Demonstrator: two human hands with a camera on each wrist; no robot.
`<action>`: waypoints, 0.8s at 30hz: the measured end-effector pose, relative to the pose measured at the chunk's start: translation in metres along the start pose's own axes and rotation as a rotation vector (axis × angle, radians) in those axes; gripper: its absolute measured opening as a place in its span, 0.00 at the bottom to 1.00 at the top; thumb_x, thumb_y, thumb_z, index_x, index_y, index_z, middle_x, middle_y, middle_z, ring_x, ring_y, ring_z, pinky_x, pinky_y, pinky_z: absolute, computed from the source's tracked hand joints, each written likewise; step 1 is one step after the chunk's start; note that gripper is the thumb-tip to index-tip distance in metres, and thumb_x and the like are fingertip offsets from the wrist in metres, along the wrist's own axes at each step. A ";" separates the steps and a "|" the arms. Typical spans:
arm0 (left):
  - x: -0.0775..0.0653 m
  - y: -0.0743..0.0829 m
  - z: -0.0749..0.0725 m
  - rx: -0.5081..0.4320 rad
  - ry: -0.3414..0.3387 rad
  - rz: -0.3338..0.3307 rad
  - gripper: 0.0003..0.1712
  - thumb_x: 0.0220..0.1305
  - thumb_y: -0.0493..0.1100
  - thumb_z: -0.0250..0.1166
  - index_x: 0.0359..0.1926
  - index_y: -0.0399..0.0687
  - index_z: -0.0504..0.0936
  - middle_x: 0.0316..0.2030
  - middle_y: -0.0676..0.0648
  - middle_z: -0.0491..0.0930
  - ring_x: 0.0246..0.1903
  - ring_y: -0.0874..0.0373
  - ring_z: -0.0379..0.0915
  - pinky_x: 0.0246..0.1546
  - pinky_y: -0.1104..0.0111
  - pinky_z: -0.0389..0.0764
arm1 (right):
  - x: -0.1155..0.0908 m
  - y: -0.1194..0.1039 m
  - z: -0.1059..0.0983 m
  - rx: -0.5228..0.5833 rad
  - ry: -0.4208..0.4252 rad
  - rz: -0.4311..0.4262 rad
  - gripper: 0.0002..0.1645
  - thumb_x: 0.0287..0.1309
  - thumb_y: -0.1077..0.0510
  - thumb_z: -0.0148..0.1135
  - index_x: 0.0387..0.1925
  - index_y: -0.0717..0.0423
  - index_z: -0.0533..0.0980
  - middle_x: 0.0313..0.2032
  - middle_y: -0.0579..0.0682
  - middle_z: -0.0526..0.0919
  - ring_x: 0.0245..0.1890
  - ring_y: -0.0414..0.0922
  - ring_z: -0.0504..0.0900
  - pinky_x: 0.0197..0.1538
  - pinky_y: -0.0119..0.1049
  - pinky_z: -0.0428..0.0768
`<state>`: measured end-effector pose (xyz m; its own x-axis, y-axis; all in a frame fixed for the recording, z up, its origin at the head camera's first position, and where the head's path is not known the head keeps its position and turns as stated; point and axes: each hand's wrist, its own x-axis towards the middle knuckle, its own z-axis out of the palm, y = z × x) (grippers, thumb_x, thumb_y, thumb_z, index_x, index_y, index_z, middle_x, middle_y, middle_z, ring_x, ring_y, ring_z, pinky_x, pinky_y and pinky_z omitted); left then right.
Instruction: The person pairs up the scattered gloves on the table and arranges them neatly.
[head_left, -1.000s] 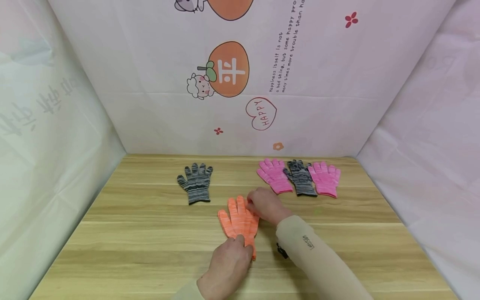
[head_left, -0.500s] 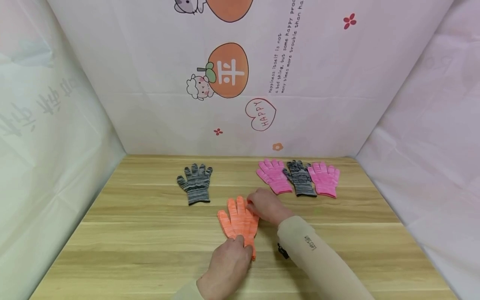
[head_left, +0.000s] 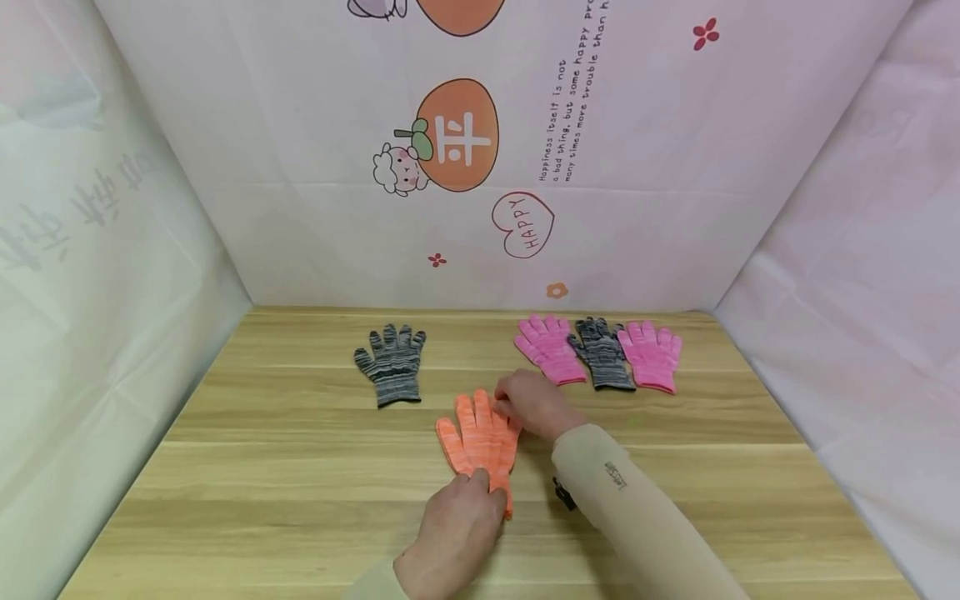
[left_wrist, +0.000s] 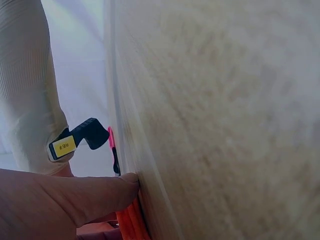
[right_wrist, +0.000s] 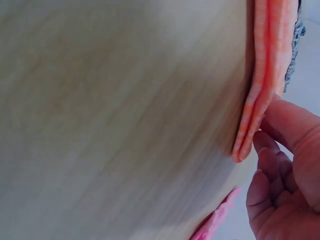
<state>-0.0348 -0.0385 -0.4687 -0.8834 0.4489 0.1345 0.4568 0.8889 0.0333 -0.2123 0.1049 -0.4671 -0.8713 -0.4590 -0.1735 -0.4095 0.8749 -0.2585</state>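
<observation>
Though head obscures it | right wrist: orange glove (right_wrist: 276, 55) layered | left fingers (head_left: 471, 485) pinch it | right fingers' (right_wrist: 268, 162) grip unclear

Sideways print on the white back wall (head_left: 637, 250) reads "Happiness itself is not a bad thing, but some happy pro…", "many times more trouble than h…", cut off above. "HAPPY" stands in the red heart (head_left: 523, 225), one white character on the orange fruit (head_left: 459, 135). The yellow label (left_wrist: 64, 147) on the black wrist device (left_wrist: 91, 133) seems to say "R6#", upside down.
</observation>
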 end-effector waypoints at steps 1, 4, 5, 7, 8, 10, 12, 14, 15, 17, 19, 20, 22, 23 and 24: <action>0.000 0.000 0.000 -0.001 -0.002 0.001 0.09 0.65 0.41 0.71 0.27 0.56 0.84 0.25 0.52 0.69 0.19 0.58 0.65 0.18 0.68 0.68 | 0.001 0.000 0.000 0.010 0.008 0.006 0.08 0.72 0.50 0.65 0.45 0.47 0.85 0.37 0.43 0.86 0.35 0.39 0.82 0.43 0.39 0.82; -0.001 0.000 0.000 -0.001 0.005 0.003 0.10 0.65 0.40 0.71 0.27 0.57 0.83 0.25 0.52 0.69 0.20 0.58 0.65 0.18 0.69 0.67 | 0.005 0.001 0.002 0.022 0.026 0.037 0.07 0.72 0.50 0.65 0.43 0.46 0.85 0.36 0.42 0.85 0.33 0.39 0.81 0.43 0.39 0.82; -0.001 0.000 0.000 0.001 0.009 0.004 0.10 0.64 0.40 0.71 0.27 0.57 0.83 0.25 0.52 0.69 0.20 0.58 0.66 0.18 0.69 0.67 | 0.006 0.001 0.002 0.020 0.031 0.047 0.07 0.72 0.50 0.64 0.43 0.45 0.85 0.35 0.41 0.84 0.33 0.39 0.80 0.42 0.39 0.81; -0.001 0.000 0.000 0.010 0.022 0.008 0.10 0.64 0.40 0.71 0.26 0.57 0.83 0.25 0.52 0.69 0.20 0.58 0.66 0.18 0.69 0.67 | 0.008 0.001 0.003 0.003 0.037 0.065 0.07 0.72 0.49 0.64 0.43 0.44 0.84 0.36 0.41 0.84 0.34 0.40 0.80 0.43 0.40 0.81; -0.001 0.000 0.000 0.014 0.025 0.007 0.10 0.64 0.40 0.72 0.26 0.57 0.83 0.25 0.52 0.69 0.20 0.58 0.66 0.18 0.69 0.67 | 0.009 0.001 0.004 -0.003 0.038 0.072 0.07 0.72 0.48 0.65 0.43 0.44 0.85 0.36 0.41 0.84 0.35 0.40 0.80 0.44 0.40 0.82; -0.001 0.000 0.000 0.017 0.025 0.007 0.10 0.64 0.40 0.72 0.26 0.57 0.83 0.25 0.52 0.69 0.20 0.58 0.66 0.18 0.69 0.67 | 0.010 0.001 0.004 -0.007 0.036 0.077 0.07 0.72 0.48 0.64 0.43 0.44 0.85 0.36 0.41 0.84 0.35 0.40 0.80 0.43 0.40 0.81; -0.001 0.000 0.000 0.013 0.016 0.003 0.10 0.64 0.40 0.71 0.26 0.57 0.83 0.25 0.52 0.70 0.20 0.58 0.66 0.18 0.69 0.67 | 0.010 0.001 0.004 -0.002 0.037 0.078 0.07 0.72 0.48 0.64 0.42 0.44 0.84 0.35 0.41 0.84 0.34 0.39 0.79 0.42 0.39 0.81; -0.001 0.000 0.000 0.010 0.007 0.000 0.10 0.64 0.40 0.71 0.26 0.57 0.83 0.25 0.52 0.70 0.20 0.58 0.67 0.18 0.69 0.68 | 0.009 0.001 0.004 0.005 0.039 0.073 0.08 0.72 0.48 0.64 0.42 0.44 0.85 0.35 0.41 0.83 0.33 0.39 0.78 0.42 0.39 0.80; -0.001 0.000 0.000 0.009 0.006 0.001 0.10 0.64 0.40 0.71 0.27 0.57 0.83 0.25 0.52 0.70 0.20 0.58 0.67 0.18 0.69 0.68 | 0.008 0.001 0.003 0.008 0.042 0.069 0.08 0.72 0.48 0.64 0.42 0.44 0.85 0.34 0.41 0.83 0.33 0.39 0.78 0.42 0.39 0.81; -0.001 0.000 0.000 0.011 0.008 0.003 0.10 0.64 0.40 0.71 0.26 0.57 0.83 0.25 0.52 0.70 0.20 0.58 0.66 0.18 0.69 0.68 | 0.007 0.001 0.002 0.015 0.043 0.061 0.08 0.72 0.49 0.64 0.42 0.45 0.85 0.34 0.41 0.83 0.33 0.39 0.78 0.43 0.40 0.81; -0.001 0.000 0.000 0.018 0.016 0.006 0.10 0.64 0.41 0.71 0.26 0.57 0.83 0.25 0.52 0.69 0.20 0.58 0.66 0.18 0.69 0.68 | 0.005 0.001 0.001 0.020 0.044 0.053 0.08 0.72 0.49 0.64 0.42 0.46 0.85 0.34 0.41 0.84 0.33 0.39 0.79 0.44 0.41 0.82; -0.001 0.000 0.000 0.020 0.019 0.007 0.11 0.64 0.41 0.71 0.26 0.57 0.83 0.25 0.52 0.69 0.20 0.58 0.66 0.18 0.69 0.68 | 0.005 0.001 0.000 0.021 0.045 0.050 0.08 0.73 0.49 0.64 0.42 0.46 0.85 0.35 0.41 0.84 0.34 0.39 0.79 0.45 0.41 0.82; -0.001 0.000 0.001 0.024 0.021 0.008 0.11 0.64 0.41 0.71 0.26 0.57 0.83 0.25 0.52 0.69 0.20 0.58 0.66 0.18 0.69 0.68 | 0.003 0.001 -0.002 0.027 0.041 0.050 0.07 0.73 0.50 0.64 0.42 0.46 0.85 0.35 0.41 0.85 0.35 0.39 0.79 0.46 0.42 0.82; -0.001 0.000 0.000 0.025 0.018 0.007 0.10 0.64 0.41 0.71 0.26 0.57 0.83 0.25 0.52 0.69 0.20 0.58 0.66 0.18 0.69 0.68 | 0.003 0.002 -0.002 0.028 0.043 0.048 0.07 0.73 0.50 0.64 0.43 0.46 0.85 0.36 0.41 0.85 0.35 0.39 0.80 0.47 0.42 0.83; -0.001 0.000 0.000 0.026 0.014 0.007 0.10 0.64 0.41 0.71 0.26 0.57 0.83 0.25 0.52 0.69 0.20 0.58 0.66 0.18 0.69 0.68 | 0.002 0.002 -0.003 0.028 0.047 0.047 0.07 0.73 0.50 0.64 0.43 0.46 0.86 0.36 0.41 0.85 0.36 0.40 0.80 0.47 0.42 0.83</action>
<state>-0.0343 -0.0390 -0.4691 -0.8786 0.4538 0.1487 0.4599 0.8880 0.0070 -0.2160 0.1058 -0.4651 -0.9014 -0.4092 -0.1413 -0.3607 0.8905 -0.2775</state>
